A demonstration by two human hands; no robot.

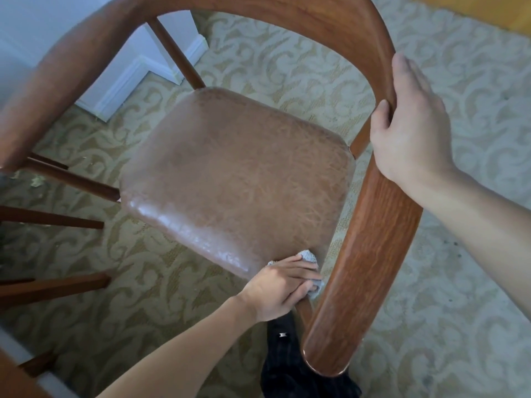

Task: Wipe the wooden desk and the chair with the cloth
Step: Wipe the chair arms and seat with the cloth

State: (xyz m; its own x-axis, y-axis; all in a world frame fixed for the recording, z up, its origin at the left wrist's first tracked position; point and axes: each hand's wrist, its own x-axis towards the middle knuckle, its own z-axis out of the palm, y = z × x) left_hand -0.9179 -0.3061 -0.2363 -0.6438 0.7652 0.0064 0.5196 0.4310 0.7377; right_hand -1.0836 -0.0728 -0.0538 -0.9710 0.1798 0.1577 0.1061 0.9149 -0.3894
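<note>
Down at the seat corner, cloth in hand

Right now the left hand presses a small grey cloth against the near corner of the chair's brown padded seat, fingers curled over the wad so only its edges show; the right hand holds the curved wooden back rail from outside, thumb hooked over the inner edge and fingers lying fairly straight along the wood; the desk cannot be clearly made out from this angle

What could go wrong, as I judge it: the cloth is bunched small, so it may slip out from under the fingers as it rounds the seat edge and drop to the floor; the chair looks tipped or turned under the steadying hand, and a hard push at the corner could swing it if that hold loosens; the narrow gap between seat and armrest may get skipped

Surface and room: the seat looks like worn, creased leather with a pale sheen along its near edge; the wood is glossy reddish brown; below lies a cream carpet with a swirling tan pattern, white skirting board at the upper left, and a dark garment near the bottom
</note>
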